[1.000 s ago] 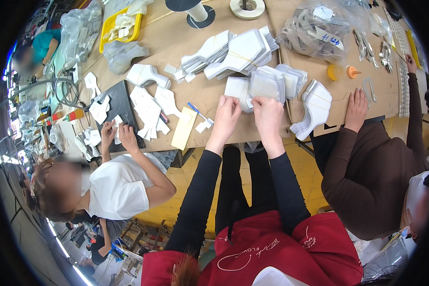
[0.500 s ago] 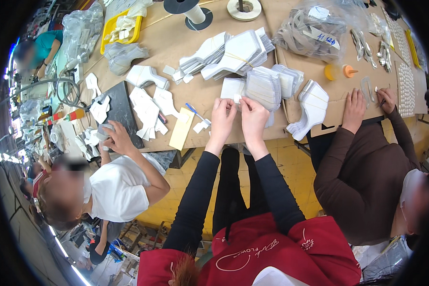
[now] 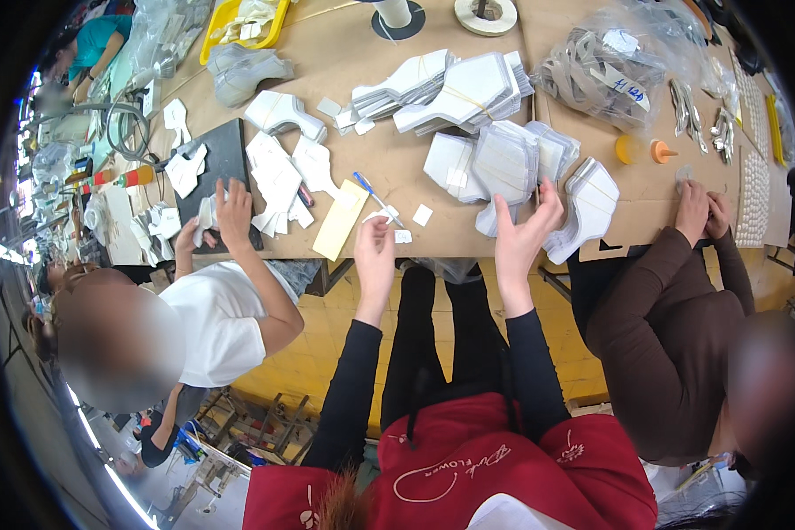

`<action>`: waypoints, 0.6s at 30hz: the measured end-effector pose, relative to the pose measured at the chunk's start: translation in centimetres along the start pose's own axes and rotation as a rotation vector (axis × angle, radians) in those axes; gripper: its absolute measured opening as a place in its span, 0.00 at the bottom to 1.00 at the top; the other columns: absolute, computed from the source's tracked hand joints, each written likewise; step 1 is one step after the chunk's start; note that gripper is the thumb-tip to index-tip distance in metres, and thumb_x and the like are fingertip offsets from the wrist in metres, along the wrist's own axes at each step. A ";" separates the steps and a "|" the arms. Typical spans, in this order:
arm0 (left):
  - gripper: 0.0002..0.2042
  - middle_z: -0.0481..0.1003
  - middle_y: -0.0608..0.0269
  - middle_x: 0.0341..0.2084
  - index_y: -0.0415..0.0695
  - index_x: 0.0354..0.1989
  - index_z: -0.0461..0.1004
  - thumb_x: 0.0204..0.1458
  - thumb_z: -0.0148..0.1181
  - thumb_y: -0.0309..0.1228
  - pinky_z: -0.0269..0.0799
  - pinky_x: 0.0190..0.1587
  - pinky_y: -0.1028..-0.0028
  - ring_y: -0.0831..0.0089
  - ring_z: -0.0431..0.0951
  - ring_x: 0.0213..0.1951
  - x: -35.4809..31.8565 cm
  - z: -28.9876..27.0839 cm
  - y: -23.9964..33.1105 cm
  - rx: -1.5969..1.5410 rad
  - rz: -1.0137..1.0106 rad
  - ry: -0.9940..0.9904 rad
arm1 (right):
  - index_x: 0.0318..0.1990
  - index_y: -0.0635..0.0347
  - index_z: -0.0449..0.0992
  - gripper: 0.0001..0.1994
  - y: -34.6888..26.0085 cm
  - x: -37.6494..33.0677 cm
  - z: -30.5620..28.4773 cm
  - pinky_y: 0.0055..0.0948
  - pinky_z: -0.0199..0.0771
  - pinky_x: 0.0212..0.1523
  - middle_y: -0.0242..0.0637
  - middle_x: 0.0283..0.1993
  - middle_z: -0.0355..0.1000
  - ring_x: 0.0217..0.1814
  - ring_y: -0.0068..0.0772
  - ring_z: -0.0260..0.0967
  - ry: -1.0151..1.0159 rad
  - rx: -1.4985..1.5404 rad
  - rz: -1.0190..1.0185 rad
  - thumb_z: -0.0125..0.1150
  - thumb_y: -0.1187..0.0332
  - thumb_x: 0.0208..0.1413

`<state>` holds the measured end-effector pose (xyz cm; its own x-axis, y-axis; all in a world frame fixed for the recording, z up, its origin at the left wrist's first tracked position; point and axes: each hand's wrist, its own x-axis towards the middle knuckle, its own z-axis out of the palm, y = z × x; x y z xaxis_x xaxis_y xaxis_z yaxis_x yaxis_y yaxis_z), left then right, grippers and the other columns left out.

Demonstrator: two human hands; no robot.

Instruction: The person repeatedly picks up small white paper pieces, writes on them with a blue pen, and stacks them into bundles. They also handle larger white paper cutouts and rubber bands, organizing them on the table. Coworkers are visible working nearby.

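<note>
Yellow tray (image 3: 280, 21), tape roll (image 3: 492, 25), probably a spool (image 3: 395, 13)

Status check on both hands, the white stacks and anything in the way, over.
Left hand: fingers bunched, grip unclear. Right hand: open, by the white stacks, contact unclear. Loose white squares lying between the hands.

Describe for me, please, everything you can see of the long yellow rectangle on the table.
The yellow rectangle is pale, flat and straight-sided, and looks like paper or card. It lies slanted on the brown-covered table, its far end toward the right and its near end by the front edge. The narrow tip of a white cut piece meets its upper left side. A blue pen lies beside its upper right; the left hand is close by, apart from it.
</note>
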<state>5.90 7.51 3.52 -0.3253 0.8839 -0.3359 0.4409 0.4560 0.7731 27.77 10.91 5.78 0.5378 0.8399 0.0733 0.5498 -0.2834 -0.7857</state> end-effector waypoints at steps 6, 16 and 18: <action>0.09 0.76 0.60 0.37 0.37 0.46 0.75 0.58 0.58 0.22 0.73 0.44 0.72 0.72 0.76 0.39 -0.8 0.2 -0.3 -0.082 0.008 -0.036 | 0.67 0.70 0.55 0.47 1.1 1.0 2.1 0.41 0.63 0.65 0.60 0.63 0.64 0.65 0.51 0.65 -0.129 0.141 0.325 0.79 0.62 0.44; 0.12 0.73 0.55 0.51 0.39 0.46 0.76 0.51 0.58 0.21 0.71 0.54 0.62 0.57 0.73 0.56 1.0 5.0 6.3 0.207 0.652 -0.169 | 0.51 0.69 0.66 0.34 1.2 1.9 0.9 0.37 0.67 0.57 0.49 0.50 0.70 0.53 0.42 0.69 -0.158 0.048 0.142 0.81 0.66 0.39; 0.15 0.72 0.56 0.55 0.38 0.47 0.76 0.49 0.58 0.21 0.71 0.56 0.62 0.58 0.72 0.58 3.1 6.8 8.0 0.342 0.730 -0.138 | 0.50 0.68 0.66 0.33 1.0 1.2 0.8 0.37 0.66 0.58 0.48 0.50 0.69 0.53 0.41 0.68 -0.139 -0.009 0.091 0.82 0.68 0.39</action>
<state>14.09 14.62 5.04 0.2385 0.9651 0.1078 0.7398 -0.2525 0.6237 28.48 11.99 4.60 0.4923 0.8663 -0.0846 0.5091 -0.3654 -0.7793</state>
